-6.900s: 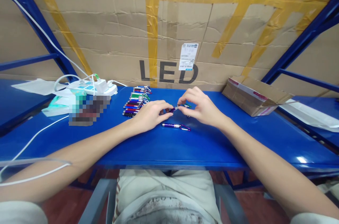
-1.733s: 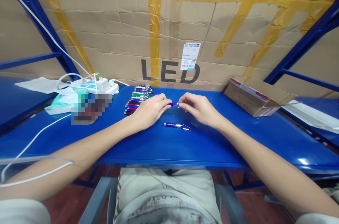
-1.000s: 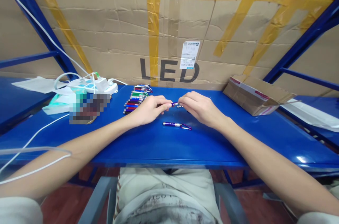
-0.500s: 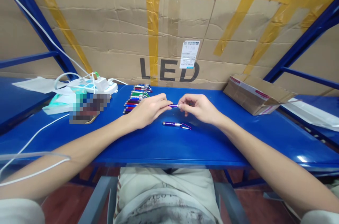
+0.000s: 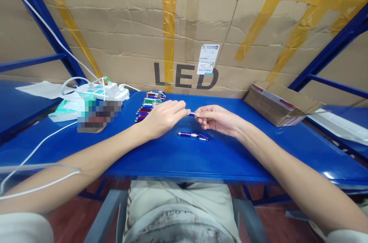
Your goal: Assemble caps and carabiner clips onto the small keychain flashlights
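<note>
Between both hands is a slim purple keychain flashlight (image 5: pixel 192 114), mostly covered by fingers. My left hand (image 5: pixel 167 117) is closed around its left end, back of the hand upward. My right hand (image 5: pixel 215 119) pinches the right end between thumb and forefinger, the other fingers curled below. A second purple keychain flashlight (image 5: pixel 187 134) with a carabiner clip lies on the blue table (image 5: pixel 184 158), just nearer to me than the hands. Beyond my left hand, several similar flashlights (image 5: pixel 152 101) in red, green, blue and purple lie in a row, partly hidden by that hand.
An open cardboard box (image 5: pixel 280 105) stands at the right, beside white sheets (image 5: pixel 339 126). A white power strip (image 5: pixel 99 90) with cables and a blurred-out item (image 5: pixel 99 118) sit at the left. A large carton (image 5: pixel 129 43) walls off the back.
My right hand has turned and its fingers have regripped the flashlight's right end. The left hand stays nearly in place, still holding the left end. The view has shifted slightly.
</note>
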`<state>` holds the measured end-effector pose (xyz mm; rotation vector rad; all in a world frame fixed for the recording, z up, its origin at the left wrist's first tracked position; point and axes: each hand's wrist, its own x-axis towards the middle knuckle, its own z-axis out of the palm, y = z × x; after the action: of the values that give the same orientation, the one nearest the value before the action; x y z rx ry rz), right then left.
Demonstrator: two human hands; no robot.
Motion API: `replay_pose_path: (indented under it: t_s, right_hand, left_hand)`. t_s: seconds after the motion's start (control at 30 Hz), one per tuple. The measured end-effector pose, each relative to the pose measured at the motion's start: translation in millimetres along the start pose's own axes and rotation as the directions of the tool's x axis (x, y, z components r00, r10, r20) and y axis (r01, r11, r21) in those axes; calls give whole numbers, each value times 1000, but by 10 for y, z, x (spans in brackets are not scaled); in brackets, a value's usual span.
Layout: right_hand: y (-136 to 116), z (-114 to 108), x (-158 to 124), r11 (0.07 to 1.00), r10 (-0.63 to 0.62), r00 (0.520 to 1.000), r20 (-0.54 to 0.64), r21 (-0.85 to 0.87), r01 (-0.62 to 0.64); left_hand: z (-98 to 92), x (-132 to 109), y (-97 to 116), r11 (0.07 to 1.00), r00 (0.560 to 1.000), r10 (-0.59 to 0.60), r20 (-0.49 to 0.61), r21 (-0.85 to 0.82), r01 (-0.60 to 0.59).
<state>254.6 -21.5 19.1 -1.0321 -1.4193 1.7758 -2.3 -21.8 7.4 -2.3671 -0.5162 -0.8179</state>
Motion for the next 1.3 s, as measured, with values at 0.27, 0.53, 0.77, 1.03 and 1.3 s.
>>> replay_pose_path:
  t_s: [0.27, 0.53, 0.77, 1.03, 1.3]
  right_hand:
    - [71, 27, 34, 924, -302, 952, -56, -264, 278]
    - [104, 37, -7, 583, -546, 836, 45, -697, 418]
    - [117, 14, -6, 499, -559, 822, 104, -750, 434]
    - [80, 15, 26, 844, -360, 932, 34, -414, 341]
    - [49, 48, 19, 941, -247, 969, -20, -243, 235]
  left_hand:
    - [35, -34, -25, 955, 987, -151, 63, -250, 162]
    - [63, -50, -64, 862, 955, -261, 138, -413, 295]
    - [103, -73, -67, 868, 966, -231, 116, -424, 258]
    - [24, -45, -40, 971, 995, -89, 51, -217, 98]
    - [-24, 0, -38, 997, 998, 66, -19, 51, -65]
